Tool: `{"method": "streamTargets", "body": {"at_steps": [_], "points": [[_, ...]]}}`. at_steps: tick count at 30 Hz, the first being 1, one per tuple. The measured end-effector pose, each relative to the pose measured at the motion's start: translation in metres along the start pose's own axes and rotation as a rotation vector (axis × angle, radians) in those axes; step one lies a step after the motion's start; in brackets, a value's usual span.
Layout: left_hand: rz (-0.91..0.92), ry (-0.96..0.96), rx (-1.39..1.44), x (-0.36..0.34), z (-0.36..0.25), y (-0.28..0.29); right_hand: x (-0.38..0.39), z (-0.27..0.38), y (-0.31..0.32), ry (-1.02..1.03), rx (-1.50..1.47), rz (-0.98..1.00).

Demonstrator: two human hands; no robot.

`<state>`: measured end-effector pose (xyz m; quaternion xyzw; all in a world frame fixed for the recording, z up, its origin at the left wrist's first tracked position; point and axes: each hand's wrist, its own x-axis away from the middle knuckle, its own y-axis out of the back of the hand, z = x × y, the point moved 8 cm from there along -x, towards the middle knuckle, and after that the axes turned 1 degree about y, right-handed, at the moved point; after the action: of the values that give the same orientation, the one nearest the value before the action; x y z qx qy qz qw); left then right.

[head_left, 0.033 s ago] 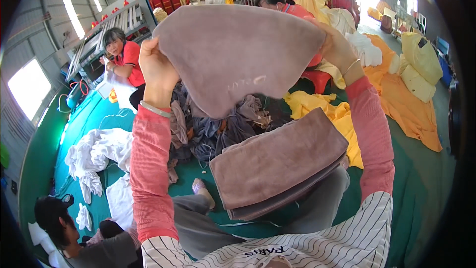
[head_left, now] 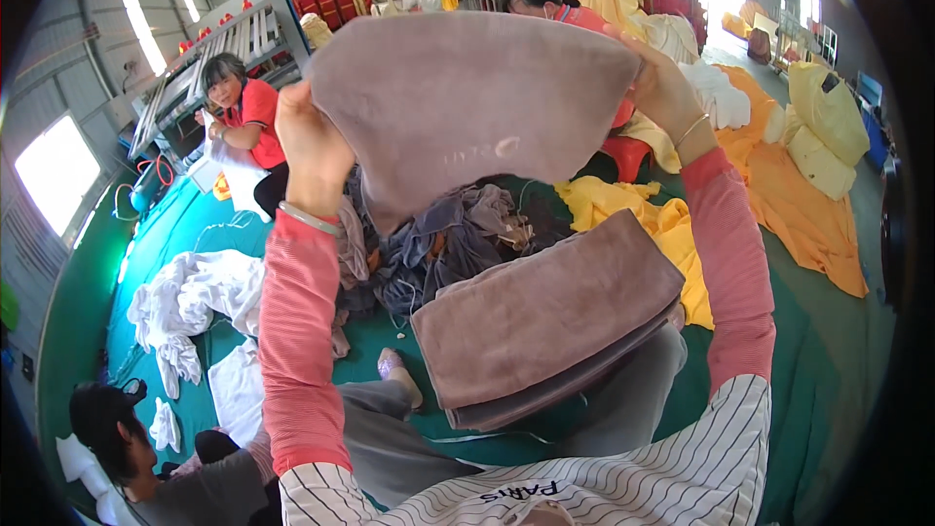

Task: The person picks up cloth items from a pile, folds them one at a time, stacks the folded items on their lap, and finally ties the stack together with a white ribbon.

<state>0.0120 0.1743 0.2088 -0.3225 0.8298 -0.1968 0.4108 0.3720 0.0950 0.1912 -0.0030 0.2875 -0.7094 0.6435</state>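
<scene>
A velvety brown cloth [head_left: 467,88] hangs spread out in front of me at chest height or above. My left hand [head_left: 314,141] pinches its left edge, and my right hand [head_left: 665,88] grips the right edge, with some fingers behind the fabric. Faint pale marks show near the cloth's lower edge, which curves up in the middle. Across my lap lies a stack of folded brown cloths [head_left: 550,317]. Beyond it, partly covered by the raised cloth, is a heap of dark grey and brown cloths [head_left: 443,258].
Yellow cloth [head_left: 672,224] lies right of the heap, orange cloth [head_left: 794,205] farther right. White cloths [head_left: 195,302] lie at left on the green floor sheet [head_left: 380,356]. Co-workers sit far left [head_left: 255,127], behind the raised cloth, and near left [head_left: 200,487]. A red stool [head_left: 633,154] stands beyond.
The raised cloth's lower edge has shifted and its left part hangs a little differently. Both hands keep their hold, and the folded stack stays in place.
</scene>
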Motion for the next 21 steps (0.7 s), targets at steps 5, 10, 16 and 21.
{"method": "streamTargets", "body": {"at_steps": [5, 10, 16, 21], "points": [[0.075, 0.555, 0.199, 0.028, 0.107, 0.004, 0.011, 0.004, -0.030, 0.414, 0.472, 0.111], [-0.250, 0.455, -0.075, 0.011, 0.107, 0.041, 0.013, -0.015, -0.033, 0.280, 0.225, 0.028], [-0.130, 0.191, 0.007, 0.017, 0.079, 0.018, 0.039, 0.012, 0.016, 0.654, 0.321, -0.189], [-0.294, 0.279, -0.175, 0.024, 0.088, 0.021, 0.040, -0.011, 0.029, 0.603, 0.781, 0.071]]}}
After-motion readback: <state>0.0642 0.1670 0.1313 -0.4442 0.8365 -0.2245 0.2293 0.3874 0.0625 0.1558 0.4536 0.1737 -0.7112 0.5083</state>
